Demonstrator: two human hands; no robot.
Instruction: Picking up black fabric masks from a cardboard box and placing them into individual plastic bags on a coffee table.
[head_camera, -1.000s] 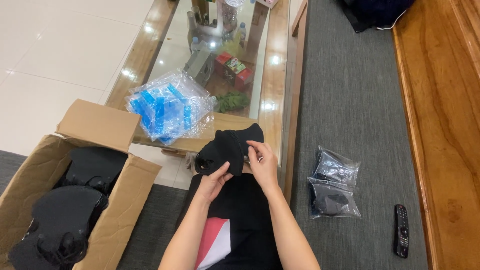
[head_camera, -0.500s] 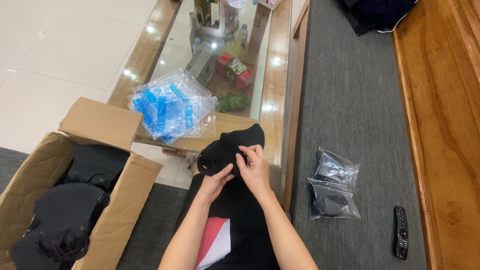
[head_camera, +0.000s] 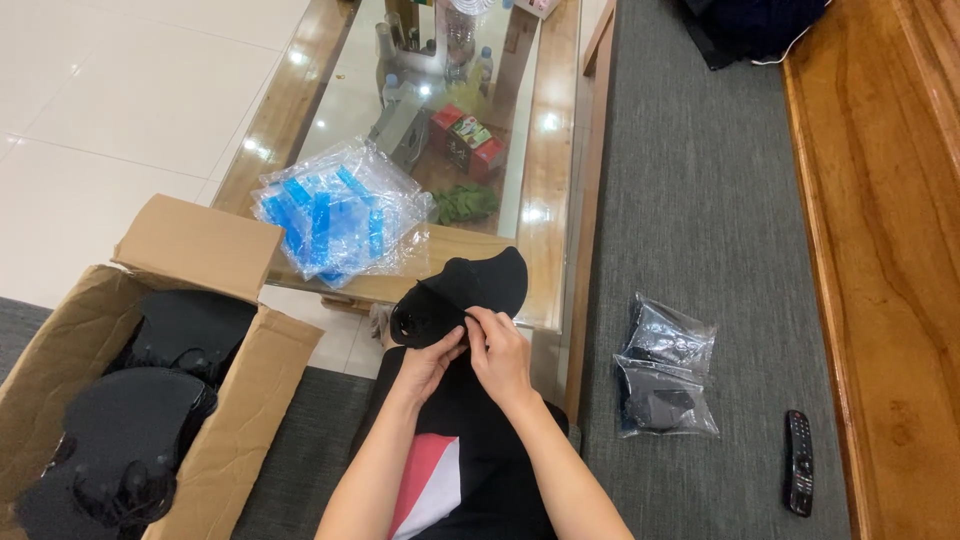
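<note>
View: seen from above, looking down at a person's two bare hands over their lap, with a grey carpet beneath.
Held thing: a black fabric eye mask (head_camera: 462, 293), soft and padded, with a round moulded cup showing at its left end; it is held up in front of the lap, just before the near edge of the desk (head_camera: 560, 180).
Left hand (head_camera: 432, 362): below the mask, fingers curled up into its lower edge; its grip is closed on the fabric.
Right hand (head_camera: 500, 350): beside the left, thumb and forefinger pinched together on the mask's middle seam; the other fingers are loosely bent.
How it handles: it looks light and limp, likely to fold and droop where unsupported, not slippery and not fragile. A pinch at the edge or strap end seems enough; two hands keep it spread.
Desk: low, glass-topped with a wooden frame.
On the desk: a heap of clear plastic bags with blue strips (head_camera: 338, 218), near the mask but apart from it.
Left: an open cardboard box (head_camera: 205, 395) holding more black padded pieces.
Right, on the carpet: two bagged black items (head_camera: 665, 385) and, farther off, a remote control (head_camera: 798, 462).
</note>
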